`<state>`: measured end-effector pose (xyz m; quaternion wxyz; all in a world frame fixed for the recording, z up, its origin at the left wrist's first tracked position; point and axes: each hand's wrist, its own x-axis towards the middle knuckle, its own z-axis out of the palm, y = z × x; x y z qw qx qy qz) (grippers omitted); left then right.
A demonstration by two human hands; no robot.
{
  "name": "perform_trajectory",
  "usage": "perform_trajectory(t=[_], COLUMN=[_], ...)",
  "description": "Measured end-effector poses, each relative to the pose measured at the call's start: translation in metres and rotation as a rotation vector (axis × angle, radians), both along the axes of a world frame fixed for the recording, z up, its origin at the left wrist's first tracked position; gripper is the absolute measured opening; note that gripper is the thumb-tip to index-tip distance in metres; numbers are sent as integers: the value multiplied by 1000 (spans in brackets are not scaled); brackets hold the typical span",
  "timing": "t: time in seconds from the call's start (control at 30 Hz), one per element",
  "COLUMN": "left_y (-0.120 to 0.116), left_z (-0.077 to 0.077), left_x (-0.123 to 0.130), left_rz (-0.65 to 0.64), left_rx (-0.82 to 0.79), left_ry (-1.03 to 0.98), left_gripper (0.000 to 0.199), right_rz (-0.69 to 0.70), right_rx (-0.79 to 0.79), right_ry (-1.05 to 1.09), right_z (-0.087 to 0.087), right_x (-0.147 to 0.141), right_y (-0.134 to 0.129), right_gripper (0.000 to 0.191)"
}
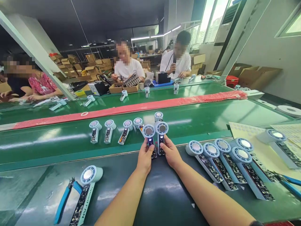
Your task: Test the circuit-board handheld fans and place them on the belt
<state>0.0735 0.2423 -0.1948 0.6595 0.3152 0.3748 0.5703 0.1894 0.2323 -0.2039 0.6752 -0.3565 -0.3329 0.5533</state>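
Observation:
My left hand is closed around the handle of a light-blue handheld fan, its thumb on the exposed circuit board. A second handheld fan is gripped the same way by my right hand. Both fans stand side by side with their round heads up, and a small light glows on each board. Just behind them on the green belt sits another fan. More fans lie to the left on that belt, among them one with an orange part showing.
Several open-handled fans lie at the right beside sticker sheets and blue-handled cutters. At left are a fan and blue cutters. A red strip divides the belts; co-workers sit beyond.

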Motion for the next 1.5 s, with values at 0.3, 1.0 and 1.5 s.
perform_trajectory(t=[0.3,1.0,1.5], left_y=[0,1,2], left_z=[-6,0,2], left_x=[3,-3,-2], left_rz=[-20,-121,-139], left_rx=[-5,-47,-68], left_ry=[8,14,-7], left_gripper=[62,65,70], right_rz=[-32,-48,-61], right_rx=[-75,-130,-54], right_ry=[48,31,-35], right_z=[-2,-4,-1], right_x=[3,9,8], right_y=[-1,-4,-8], right_gripper=[60,66,69])
